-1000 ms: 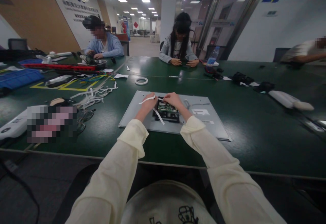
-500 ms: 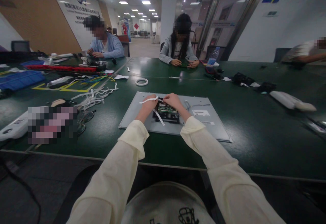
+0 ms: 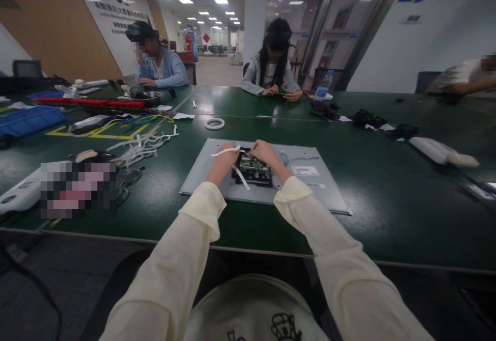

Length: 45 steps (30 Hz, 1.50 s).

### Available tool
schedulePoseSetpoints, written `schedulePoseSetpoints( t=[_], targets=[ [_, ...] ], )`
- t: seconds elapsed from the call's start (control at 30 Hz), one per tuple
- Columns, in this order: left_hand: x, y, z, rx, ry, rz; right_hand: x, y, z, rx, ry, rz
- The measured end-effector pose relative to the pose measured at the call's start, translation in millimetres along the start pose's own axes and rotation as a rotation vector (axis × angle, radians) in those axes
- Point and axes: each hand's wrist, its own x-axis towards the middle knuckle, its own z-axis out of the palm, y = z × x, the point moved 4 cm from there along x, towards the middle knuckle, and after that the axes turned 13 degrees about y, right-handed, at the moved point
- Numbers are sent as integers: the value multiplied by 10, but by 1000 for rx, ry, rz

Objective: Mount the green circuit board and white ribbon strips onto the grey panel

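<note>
A grey metal panel (image 3: 201,170) lies on the green table, and on it rests a black-framed device with a green circuit board (image 3: 252,164). At the device's upper left corner is my left hand (image 3: 225,159), its fingers closed round a white strip (image 3: 226,150). One end of white strip sticks out to the left; another white length (image 3: 242,178) hangs over the device's left side. My right hand (image 3: 263,152) is pinched at the device's top edge; what its fingertips hold is too small to make out.
A white tape roll (image 3: 214,123) lies beyond the panel. Tangled white strips (image 3: 143,147), glasses (image 3: 132,175) and a blue tray (image 3: 31,121) are at the left. Two people sit across the table (image 3: 387,191); another is at the far right. A white device (image 3: 432,150) lies right.
My hands have barely moved. Across the table at the left, a person has raised one hand toward the head.
</note>
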Motion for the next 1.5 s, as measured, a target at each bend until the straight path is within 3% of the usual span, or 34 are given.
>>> schedulePoseSetpoints(
  t=[0.23,0.4,0.53,0.67,0.8,0.93,1.07,1.13,1.2,1.27,1.37,1.5],
  targets=[
    [-78,-45,-62,78,19,-74,-45,-34,-137,45,36,-37],
    [-114,-64,-137,110,37,-72,-170,-347,-374,155,60,-150],
    [-132,-11,-268,104,110,-36,-371,-611,-416,193,-32,-273],
    [-177,113,-347,117,123,1,-530,-694,-517,190,28,-371],
    [-210,182,-366,135,100,14,-619,-570,-690,428,-64,-365],
    [-175,118,-458,54,134,-49,-664,-261,-877,678,-152,-272],
    [-186,213,-588,-421,187,-13,-718,90,-1009,636,-95,-214],
    [-263,347,-601,-681,106,8,-777,201,-1027,551,-104,-243],
    [-390,501,-586,-775,-23,36,-843,275,-1026,501,-120,-265],
    [-538,629,-578,-707,-109,94,-898,328,-1017,483,-124,-265],
    [-737,733,-587,-568,-138,161,-942,388,-982,425,-103,-256],
    [-950,767,-565,-440,-159,98,-961,419,-878,259,-63,-282]
  ],
)
